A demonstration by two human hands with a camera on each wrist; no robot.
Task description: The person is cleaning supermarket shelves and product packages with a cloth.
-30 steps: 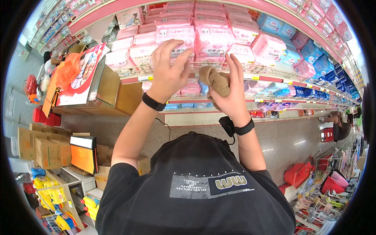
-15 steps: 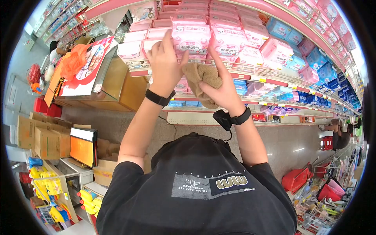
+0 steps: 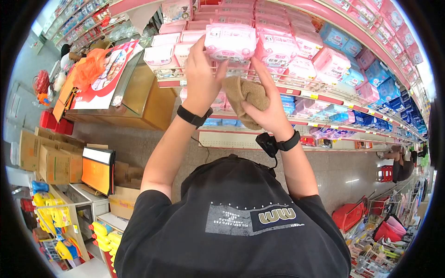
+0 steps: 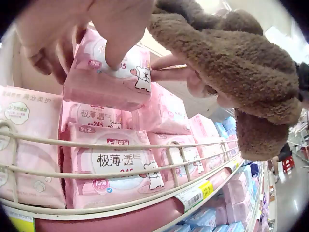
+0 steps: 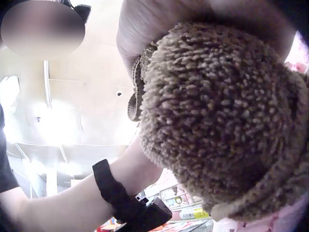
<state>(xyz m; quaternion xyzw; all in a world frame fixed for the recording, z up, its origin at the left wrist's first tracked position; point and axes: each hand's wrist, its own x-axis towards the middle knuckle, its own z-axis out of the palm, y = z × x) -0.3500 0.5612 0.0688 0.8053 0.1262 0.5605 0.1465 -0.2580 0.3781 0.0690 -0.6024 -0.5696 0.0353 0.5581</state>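
Observation:
My left hand [image 3: 202,76] grips a pink pack of sanitary pads [image 3: 230,41] at its left side. In the left wrist view its thumb lies across the front of that pack [image 4: 108,79], which is tilted above the other packs behind the shelf's wire rail. My right hand [image 3: 273,109] holds a bunched brown cloth [image 3: 248,99] under the thumb, while its straighter fingers reach the pack's right side. Close up in the right wrist view, the cloth [image 5: 217,106] fills much of the picture and hides most of the right hand's fingers.
Rows of pink packs [image 4: 111,169] stand behind the wire rail [image 4: 91,145], with price tags along the shelf edge. Blue packs [image 3: 387,88] continue to the right. A glass-topped counter [image 3: 139,88] is at the left, cardboard boxes [image 3: 54,164] below it. Someone crouches [image 3: 403,169] far right.
My left hand has come onto the pink pack, which now sits higher and tilted. The right hand, with the cloth, has moved in to the pack's right side. The head view has shifted slightly.

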